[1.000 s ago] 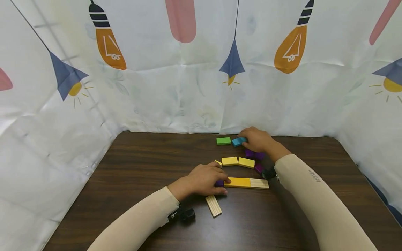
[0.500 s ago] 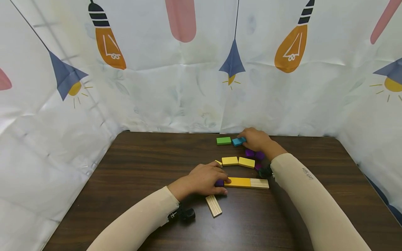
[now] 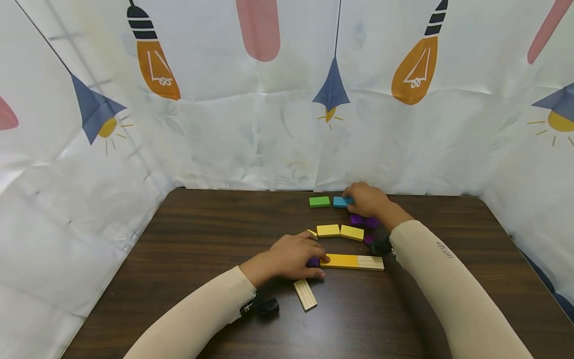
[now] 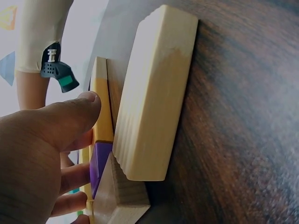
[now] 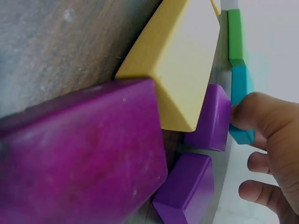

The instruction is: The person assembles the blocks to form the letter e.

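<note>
In the head view my right hand (image 3: 369, 201) pinches a blue block (image 3: 340, 202) between thumb and finger at the table's far edge. The right wrist view shows the thumb against that blue block (image 5: 241, 88). A green block (image 3: 319, 202) lies just left of it. My left hand (image 3: 291, 257) rests over the left end of a row, its fingers loosely bent and touching around a purple block (image 3: 314, 262) and an orange block (image 3: 340, 261). A plain wood block (image 4: 156, 93) lies close by the left thumb. Another plain wood block (image 4: 119, 196) is partly hidden in the head view.
Yellow blocks (image 3: 328, 230) form a curved row between the hands. Purple blocks (image 3: 357, 219) lie under the right wrist, and a magenta-purple one (image 5: 84, 163) sits close to the right wrist camera. A pale wood piece (image 3: 370, 263) ends the front row. A patterned cloth (image 3: 251, 144) hangs behind the table.
The blue block has turned from tilted to nearly in line with the green block and shifted slightly right, with my right hand. My left hand has stayed in place.
</note>
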### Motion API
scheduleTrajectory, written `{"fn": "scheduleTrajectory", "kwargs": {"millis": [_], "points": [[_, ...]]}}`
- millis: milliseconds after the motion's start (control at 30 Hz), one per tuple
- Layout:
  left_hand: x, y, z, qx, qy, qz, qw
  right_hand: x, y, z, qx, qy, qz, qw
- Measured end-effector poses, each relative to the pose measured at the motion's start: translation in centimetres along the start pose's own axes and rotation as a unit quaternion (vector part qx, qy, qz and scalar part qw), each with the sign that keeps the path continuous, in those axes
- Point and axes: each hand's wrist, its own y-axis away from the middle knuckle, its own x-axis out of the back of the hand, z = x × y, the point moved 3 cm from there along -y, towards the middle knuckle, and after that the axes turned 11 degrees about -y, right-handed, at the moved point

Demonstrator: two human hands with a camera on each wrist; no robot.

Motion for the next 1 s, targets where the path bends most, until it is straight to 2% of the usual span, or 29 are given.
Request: {"fn": "scheduleTrajectory", "kwargs": {"millis": [567,1000], "points": [[0.0,-0.1,-0.1,-0.002,0.000,0.000,1.0000,1.2,3.9,-1.2,0.042,-0.009,0.039,0.998],[0.0,0.0,-0.1,0.001,0.000,-0.002,1.0000,0.6,8.3,-1.5,0.062,-0.006,0.052,0.997]]}}
